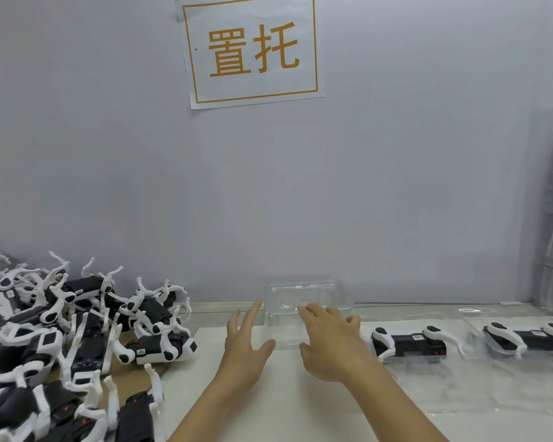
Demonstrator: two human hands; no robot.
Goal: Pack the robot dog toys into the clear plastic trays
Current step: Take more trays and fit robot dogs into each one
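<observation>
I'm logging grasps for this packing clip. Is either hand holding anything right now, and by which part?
Nothing is gripped. The right hand lies with straight fingers on the near edge of the empty clear tray; the left hand is spread open beside it.

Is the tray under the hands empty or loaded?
Empty. The clear tray shows only see-through plastic, no toy inside; right hand rests on it.

Single head-worn wide-angle view, looking forward and slightly down from close above the white table (237, 397), facing the grey wall (396, 186) with its paper sign (253, 51), both forearms reaching in from the bottom edge
</observation>
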